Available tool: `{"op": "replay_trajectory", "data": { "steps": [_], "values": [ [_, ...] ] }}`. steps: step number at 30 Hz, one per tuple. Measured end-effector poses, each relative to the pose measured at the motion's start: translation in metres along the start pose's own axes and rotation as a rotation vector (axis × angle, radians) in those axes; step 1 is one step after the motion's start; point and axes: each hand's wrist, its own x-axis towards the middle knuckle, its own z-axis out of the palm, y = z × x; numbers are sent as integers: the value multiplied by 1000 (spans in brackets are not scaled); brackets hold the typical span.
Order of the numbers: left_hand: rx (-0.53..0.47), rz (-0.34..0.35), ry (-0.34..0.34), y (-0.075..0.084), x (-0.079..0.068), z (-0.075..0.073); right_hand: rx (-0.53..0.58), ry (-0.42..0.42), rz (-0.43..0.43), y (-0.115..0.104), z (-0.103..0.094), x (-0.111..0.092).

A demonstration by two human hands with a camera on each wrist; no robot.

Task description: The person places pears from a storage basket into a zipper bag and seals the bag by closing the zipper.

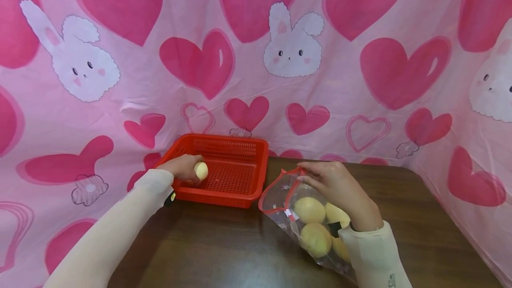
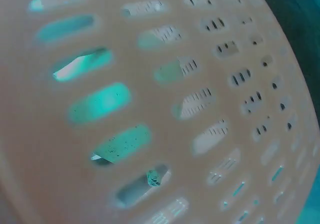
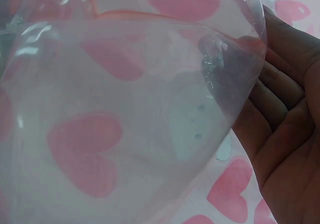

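Fingers of my left hand grip a yellow ball, at a red basket, right hand pinches clear bag

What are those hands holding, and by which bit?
The left hand grips a round yellow thing by its sides. The right hand pinches the clear bag by the red rim of its opening.

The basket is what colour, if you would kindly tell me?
The basket is bright red; it shows best in the head view.
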Motion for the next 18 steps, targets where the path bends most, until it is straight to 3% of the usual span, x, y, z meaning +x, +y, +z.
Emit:
{"op": "replay_trajectory", "data": {
  "steps": [18],
  "values": [
    [-4,62,110,24,-11,-4,-3,-7,-18,4,-2,3]
  ]
}}
